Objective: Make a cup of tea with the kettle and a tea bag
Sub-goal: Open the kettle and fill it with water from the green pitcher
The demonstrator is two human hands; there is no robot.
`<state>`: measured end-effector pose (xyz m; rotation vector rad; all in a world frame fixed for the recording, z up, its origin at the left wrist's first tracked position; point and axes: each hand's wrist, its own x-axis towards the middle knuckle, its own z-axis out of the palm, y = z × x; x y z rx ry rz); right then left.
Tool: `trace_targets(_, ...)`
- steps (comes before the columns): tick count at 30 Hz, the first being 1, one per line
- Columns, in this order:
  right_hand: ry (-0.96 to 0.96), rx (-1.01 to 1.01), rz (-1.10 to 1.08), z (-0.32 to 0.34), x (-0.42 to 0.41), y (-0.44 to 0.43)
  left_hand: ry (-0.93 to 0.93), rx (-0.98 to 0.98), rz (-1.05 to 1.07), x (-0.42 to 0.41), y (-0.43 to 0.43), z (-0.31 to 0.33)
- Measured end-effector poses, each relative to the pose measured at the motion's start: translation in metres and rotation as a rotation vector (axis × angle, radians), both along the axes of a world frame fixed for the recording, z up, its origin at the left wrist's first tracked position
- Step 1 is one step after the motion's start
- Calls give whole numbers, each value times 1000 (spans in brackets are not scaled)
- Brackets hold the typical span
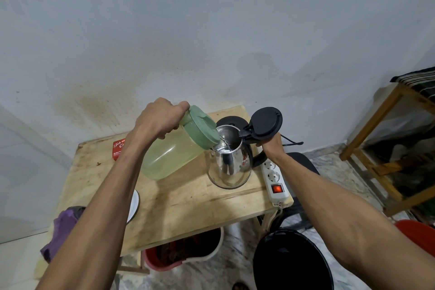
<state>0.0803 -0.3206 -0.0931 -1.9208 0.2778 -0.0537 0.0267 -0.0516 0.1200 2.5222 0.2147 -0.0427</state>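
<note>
My left hand [160,119] grips the handle of a pale green water jug [174,155] with a green lid, tilted to the right. A thin stream of water runs from its spout into the steel kettle [229,167]. The kettle's black lid [267,123] stands flipped open. My right hand [270,145] holds the kettle by its black handle, lifted just off its black base [231,121] behind it. A red tea box [118,148] lies at the table's back left, partly behind my left forearm. A white cup rim [134,205] peeks out under my left arm.
The wooden table [188,202] carries a white power strip [274,180] with a lit red switch along its right edge. A purple cloth [61,228] hangs at the front left. Below stand a red-and-white bucket [186,252], a black bin [292,263] and a wooden rack [395,146] at right.
</note>
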Motion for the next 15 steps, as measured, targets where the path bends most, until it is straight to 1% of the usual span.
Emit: trace_targets(15,-12,19,1,6,-4,0,15,-56,31,-2,2,-3)
